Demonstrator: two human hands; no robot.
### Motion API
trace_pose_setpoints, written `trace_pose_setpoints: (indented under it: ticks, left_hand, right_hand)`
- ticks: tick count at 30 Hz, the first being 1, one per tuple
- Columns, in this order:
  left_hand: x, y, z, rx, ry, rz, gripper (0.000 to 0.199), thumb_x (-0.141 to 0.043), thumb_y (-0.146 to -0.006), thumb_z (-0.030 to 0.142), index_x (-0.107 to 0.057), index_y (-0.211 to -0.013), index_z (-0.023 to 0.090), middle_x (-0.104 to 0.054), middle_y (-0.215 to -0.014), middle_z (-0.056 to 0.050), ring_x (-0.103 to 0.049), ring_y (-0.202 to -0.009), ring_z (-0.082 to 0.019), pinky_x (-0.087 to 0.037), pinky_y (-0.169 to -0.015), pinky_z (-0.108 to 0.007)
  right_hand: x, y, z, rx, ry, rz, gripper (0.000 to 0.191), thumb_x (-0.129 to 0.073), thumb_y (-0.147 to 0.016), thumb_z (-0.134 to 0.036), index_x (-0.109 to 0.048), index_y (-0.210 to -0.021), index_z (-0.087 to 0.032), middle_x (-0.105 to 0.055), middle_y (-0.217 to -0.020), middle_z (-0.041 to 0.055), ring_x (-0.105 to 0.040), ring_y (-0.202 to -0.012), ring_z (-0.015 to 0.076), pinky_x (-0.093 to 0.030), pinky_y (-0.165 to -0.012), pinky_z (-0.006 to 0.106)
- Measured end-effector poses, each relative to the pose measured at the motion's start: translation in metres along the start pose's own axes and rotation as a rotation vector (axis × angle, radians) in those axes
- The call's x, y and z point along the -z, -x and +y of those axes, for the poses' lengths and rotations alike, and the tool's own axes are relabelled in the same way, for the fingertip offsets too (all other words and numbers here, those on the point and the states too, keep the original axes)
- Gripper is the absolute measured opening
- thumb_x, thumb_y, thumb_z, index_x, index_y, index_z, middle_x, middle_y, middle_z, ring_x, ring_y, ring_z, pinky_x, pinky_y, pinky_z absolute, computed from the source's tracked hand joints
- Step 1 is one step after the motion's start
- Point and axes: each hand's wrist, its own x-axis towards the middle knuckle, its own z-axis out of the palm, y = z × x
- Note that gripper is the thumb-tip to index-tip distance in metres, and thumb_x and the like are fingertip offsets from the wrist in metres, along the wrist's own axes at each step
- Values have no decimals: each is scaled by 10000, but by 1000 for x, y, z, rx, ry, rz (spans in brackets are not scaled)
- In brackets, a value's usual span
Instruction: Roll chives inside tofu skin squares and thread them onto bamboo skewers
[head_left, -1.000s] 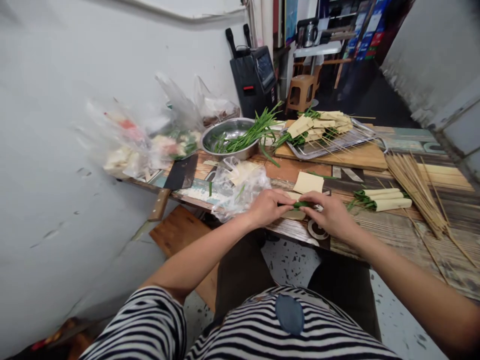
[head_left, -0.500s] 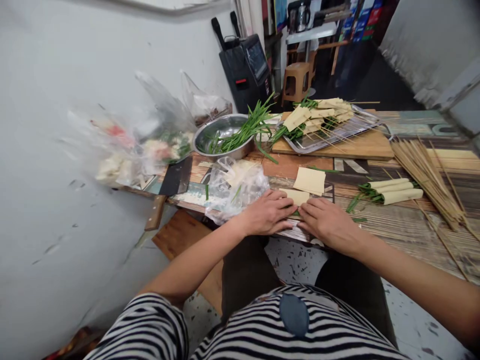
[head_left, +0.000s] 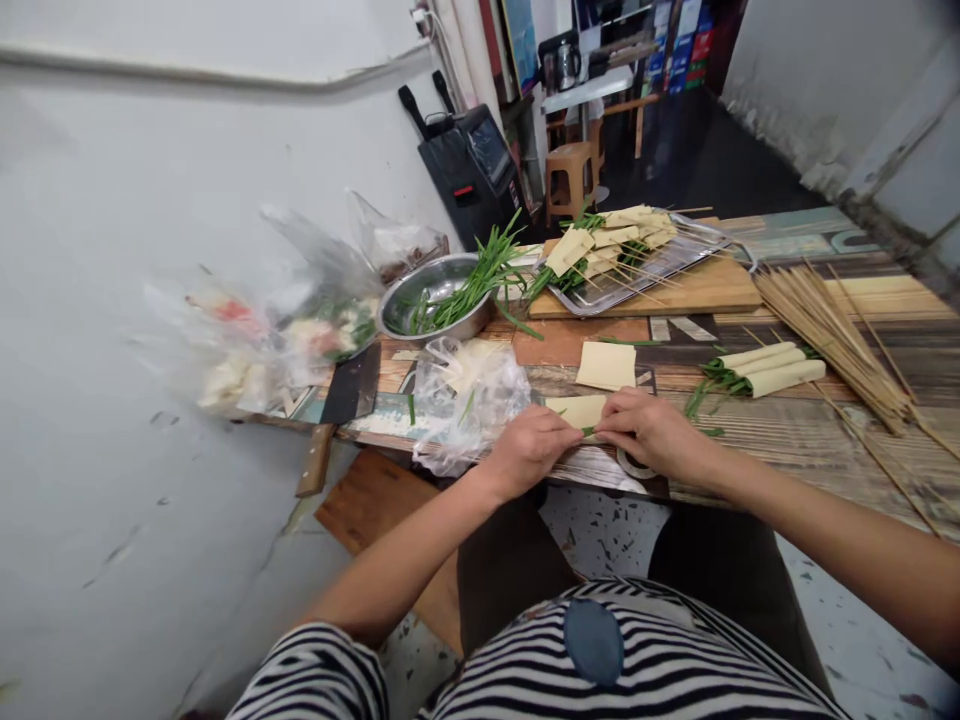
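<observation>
A pale yellow tofu sheet (head_left: 574, 408) lies at the table's near edge, with bits of green chive showing between my fingertips. My left hand (head_left: 529, 450) is closed in a pinch at its near left edge. Opposite, my right hand (head_left: 649, 432) pinches the near right edge, thumb and fingers pressed together. Just beyond the hands rests a stack of square tofu sheets (head_left: 607, 365). To the right lie a few tofu rolls (head_left: 784, 375) with chives poking out of their ends. How the chives sit under my fingers is partly hidden.
Bamboo skewers (head_left: 832, 345) are spread at the right. A metal tray (head_left: 697, 262) of skewered rolls sits on a wooden board (head_left: 731, 293). Behind the plastic bag (head_left: 480, 395) stands a metal bowl (head_left: 391, 312) of chives. At the left, a cleaver (head_left: 319, 455) overhangs the table edge.
My fingers, laid flatter over the sheet before, are now drawn into pinches at its near edge. The whole view has shifted slightly.
</observation>
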Motion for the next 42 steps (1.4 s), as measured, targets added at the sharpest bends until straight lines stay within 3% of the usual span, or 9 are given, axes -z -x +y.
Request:
trace_pose_setpoints:
  ticks: [5, 8, 12, 18, 22, 27, 34, 38, 42]
  left_hand:
    - [4, -1, 5, -39, -67, -53, 269, -416, -951, 162, -614, -1131, 187, -669, -816, -43, -579, -759, -130, -464, -707, -276]
    - [5, -2, 6, -104, -113, -57, 249, -430, -943, 149, -619, -1106, 157, -664, -835, -55, -562, -760, -140, -455, -695, -276]
    - [5, -7, 7, -50, -135, -145, 245, -411, -952, 170, -633, -1045, 132, -634, -799, -69, -552, -745, -148, -451, -687, -281]
    - [6, -15, 9, 90, 18, -154, 267, -427, -939, 185, -690, -921, 145, -654, -779, -70, -576, -737, -147, -469, -695, -275]
    - [4, -15, 9, 159, 122, -99, 243, -478, -920, 188, -715, -875, 160, -673, -766, -64, -599, -722, -139, -486, -687, -265]
    - [-3, -5, 9, 230, 160, 51, 174, -545, -904, 226, -697, -977, 182, -699, -780, -52, -629, -728, -136, -517, -703, -277]
    - [-5, 7, 11, 81, -107, 55, 200, -564, -896, 286, -661, -1021, 163, -611, -1131, -138, -610, -993, -189, -525, -802, -313]
    - [-3, 3, 15, 66, -146, 15, 161, -540, -910, 224, -654, -1006, 165, -656, -927, -79, -604, -838, -142, -484, -727, -272]
    - [2, -5, 22, 88, -258, -24, 137, -539, -913, 213, -671, -937, 188, -678, -800, -34, -585, -742, -132, -398, -756, -327]
  right_hand:
    - [7, -5, 1, -95, -104, -60, 184, -570, -852, -214, -715, -746, -172, -642, -766, 51, -548, -750, 158, -403, -682, 266]
    - [8, -7, 2, -133, -129, -80, 171, -587, -834, -213, -717, -728, -178, -644, -781, 44, -555, -750, 153, -399, -681, 260]
    - [6, -6, 0, -150, -92, -69, 177, -578, -839, -200, -711, -725, -169, -633, -771, 44, -548, -729, 143, -391, -672, 253]
    - [-5, 6, -15, 131, 415, 50, 210, -472, -908, -183, -670, -860, -133, -605, -779, 78, -489, -804, 194, -352, -759, 336]
    - [-13, 10, -19, 257, 541, 66, 221, -430, -915, -142, -649, -898, -118, -603, -816, 91, -466, -824, 203, -342, -793, 356]
    - [-11, 0, -13, 203, 451, -67, 202, -480, -902, -185, -644, -791, -144, -598, -788, 65, -457, -791, 191, -327, -739, 324]
    - [-4, -17, -5, 169, 304, -200, 228, -527, -861, -200, -647, -671, -157, -587, -705, 53, -447, -704, 164, -285, -653, 301]
    - [-3, -18, -5, 87, 251, -173, 251, -543, -844, -216, -616, -610, -163, -568, -674, 49, -424, -673, 156, -261, -606, 300]
    - [-6, -18, -2, -2, 218, -103, 283, -555, -836, -267, -590, -573, -169, -553, -675, 40, -414, -654, 145, -250, -573, 294]
